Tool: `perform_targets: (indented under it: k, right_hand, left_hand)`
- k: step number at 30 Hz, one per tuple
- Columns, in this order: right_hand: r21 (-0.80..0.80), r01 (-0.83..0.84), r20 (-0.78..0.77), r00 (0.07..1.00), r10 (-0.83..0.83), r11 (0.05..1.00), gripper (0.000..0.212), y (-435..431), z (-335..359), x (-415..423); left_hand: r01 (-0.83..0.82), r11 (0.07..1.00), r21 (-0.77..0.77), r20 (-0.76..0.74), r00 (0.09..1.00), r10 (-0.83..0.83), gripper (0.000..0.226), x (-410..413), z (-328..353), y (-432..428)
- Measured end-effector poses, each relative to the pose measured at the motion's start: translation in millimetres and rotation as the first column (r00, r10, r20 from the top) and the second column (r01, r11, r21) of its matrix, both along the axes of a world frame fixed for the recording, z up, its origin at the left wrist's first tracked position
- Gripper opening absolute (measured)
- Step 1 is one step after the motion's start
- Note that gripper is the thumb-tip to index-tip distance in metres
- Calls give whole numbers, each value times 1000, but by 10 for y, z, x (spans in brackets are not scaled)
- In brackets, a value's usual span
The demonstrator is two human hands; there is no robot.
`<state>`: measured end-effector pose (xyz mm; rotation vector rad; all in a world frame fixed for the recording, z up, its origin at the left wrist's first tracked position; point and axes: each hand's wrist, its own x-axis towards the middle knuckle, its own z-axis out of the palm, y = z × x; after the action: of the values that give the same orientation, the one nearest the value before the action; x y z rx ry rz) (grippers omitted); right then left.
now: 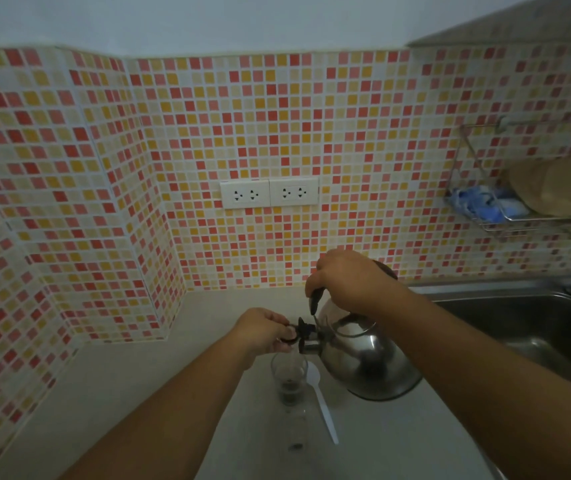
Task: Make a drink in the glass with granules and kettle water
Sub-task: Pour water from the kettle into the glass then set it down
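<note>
From the head view, the right hand (349, 278) grips the kettle (363, 362) handle and tips it. The left hand (263, 329) pinches the spout cap (299, 332) open so water can fall into the glass (289, 379) at six o'clock below the spout.

Wall tiles (207, 133): red, pink, yellow, cream mosaic. Kettle (367, 362): silver, black spout cap (306, 332). Spoon (322, 400): white. Sockets (269, 193): white.
</note>
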<state>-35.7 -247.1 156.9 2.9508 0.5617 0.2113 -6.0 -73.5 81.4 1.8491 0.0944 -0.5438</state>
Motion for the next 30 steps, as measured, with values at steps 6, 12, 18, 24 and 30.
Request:
perform_targets:
  k: [6, 12, 18, 24, 30]
  right_hand:
    - [-25, 12, -27, 1000, -13, 1000, 42, 55, -21, -40]
    - [-30, 18, -15, 1000, -19, 999, 43, 59, -7, -39]
    - [-38, 20, -27, 999, -21, 999, 41, 86, 18, -58]
    - [-48, 27, -24, 999, -28, 998, 39, 88, 83, -64]
    - [-41, 39, -31, 999, -40, 998, 36, 96, 79, -91]
  left_hand:
    - [-20, 999, -26, -28, 999, 19, 18, -99, -42, 8]
    - [-27, 999, -20, -21, 999, 26, 17, -118, 1, 5]
    - [-32, 999, -12, -6, 999, 32, 16, -132, 7, 10]
    - [-23, 1000, -13, 28, 999, 23, 16, -132, 30, -12]
    - [-16, 1000, 3, 16, 1000, 16, 17, -137, 30, -32]
